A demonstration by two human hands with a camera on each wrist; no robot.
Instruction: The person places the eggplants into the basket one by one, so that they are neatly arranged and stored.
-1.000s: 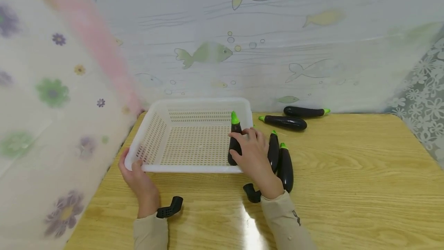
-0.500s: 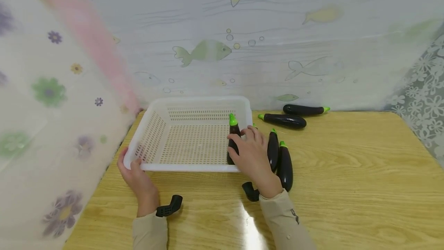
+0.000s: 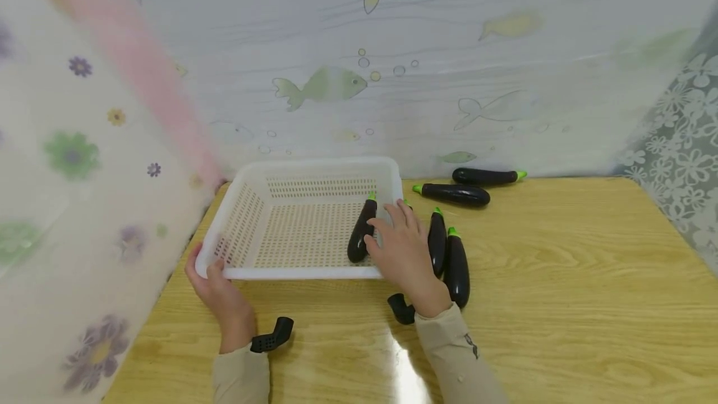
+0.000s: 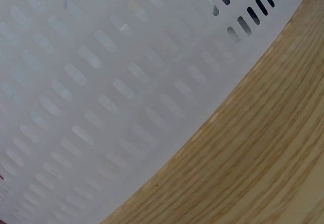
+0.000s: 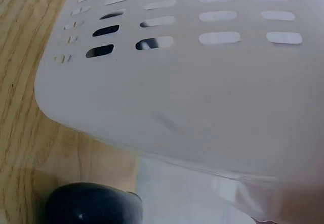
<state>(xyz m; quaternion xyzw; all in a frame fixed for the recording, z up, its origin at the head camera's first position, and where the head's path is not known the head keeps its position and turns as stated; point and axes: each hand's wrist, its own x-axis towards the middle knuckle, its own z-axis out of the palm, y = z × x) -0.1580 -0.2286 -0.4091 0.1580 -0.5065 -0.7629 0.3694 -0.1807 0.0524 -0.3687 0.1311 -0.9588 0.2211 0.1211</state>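
Note:
A white plastic basket (image 3: 314, 272) with slotted walls fills the left part of the table. My left hand (image 3: 224, 298) grips its front left corner, thumb over the rim. Inside, near the right wall, one dark eggplant (image 3: 361, 232) with a green stem lies slanted. Over the right rim sits my right hand (image 3: 402, 251), its fingers spread and the thumb and a fingertip close beside that eggplant; whether they touch it is hard to tell. Both wrist views show the basket's outer wall (image 4: 126, 92) close up, and the hands are hardly visible there.
Right of the basket, two eggplants (image 3: 457, 270) lie side by side, with a green tip of another beside the rim. Two more eggplants (image 3: 455, 194) lie at the table's back edge by the patterned wall covering (image 3: 314, 36). The wooden table (image 3: 561, 279) extends right.
The eggplant in the basket has tipped left, away from my right hand, whose fingers have loosened from it. My left hand keeps its hold on the basket corner.

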